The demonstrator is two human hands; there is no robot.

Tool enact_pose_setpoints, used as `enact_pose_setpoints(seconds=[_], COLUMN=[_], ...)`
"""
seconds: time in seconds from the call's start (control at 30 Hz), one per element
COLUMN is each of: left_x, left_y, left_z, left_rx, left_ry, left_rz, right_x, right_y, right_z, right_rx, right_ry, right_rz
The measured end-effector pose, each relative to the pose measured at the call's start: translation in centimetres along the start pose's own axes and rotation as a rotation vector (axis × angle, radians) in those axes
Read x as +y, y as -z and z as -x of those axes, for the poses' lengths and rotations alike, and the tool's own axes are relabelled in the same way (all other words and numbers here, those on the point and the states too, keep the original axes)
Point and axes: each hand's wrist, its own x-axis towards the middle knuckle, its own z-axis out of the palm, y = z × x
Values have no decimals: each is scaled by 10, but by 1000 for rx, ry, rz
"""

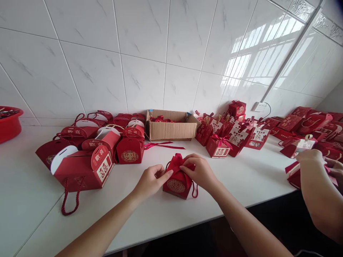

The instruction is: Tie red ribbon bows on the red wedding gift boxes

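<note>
A small red gift box (177, 186) with a gold emblem and a red cloth top stands on the white counter (150, 214) in front of me. My left hand (150, 181) touches its left side, fingers curled and a fingertip against the cloth. My right hand (197, 170) rests on the top right, fingers pinched on the red cloth bow. A red cord loop (194, 191) hangs from the box's right side.
Larger red boxes with cord handles (85, 167) lie at the left. An open cardboard carton (171, 126) stands at the wall, with a loose red ribbon (163, 145) before it. More small red boxes (230, 135) crowd the right. Another person's arm (318, 192) works at the far right. A red basin (9, 123) sits far left.
</note>
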Motion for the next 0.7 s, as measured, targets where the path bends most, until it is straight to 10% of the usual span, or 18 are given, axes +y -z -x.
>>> enact_pose_setpoints(seconds=[0.7], left_x=[4], left_y=[9], left_z=[-4], left_rx=[-222], left_ry=[255], left_rz=[437], right_x=[3], right_y=[-1], right_z=[-3], right_rx=[-20], right_ry=[-68], right_rz=[-70])
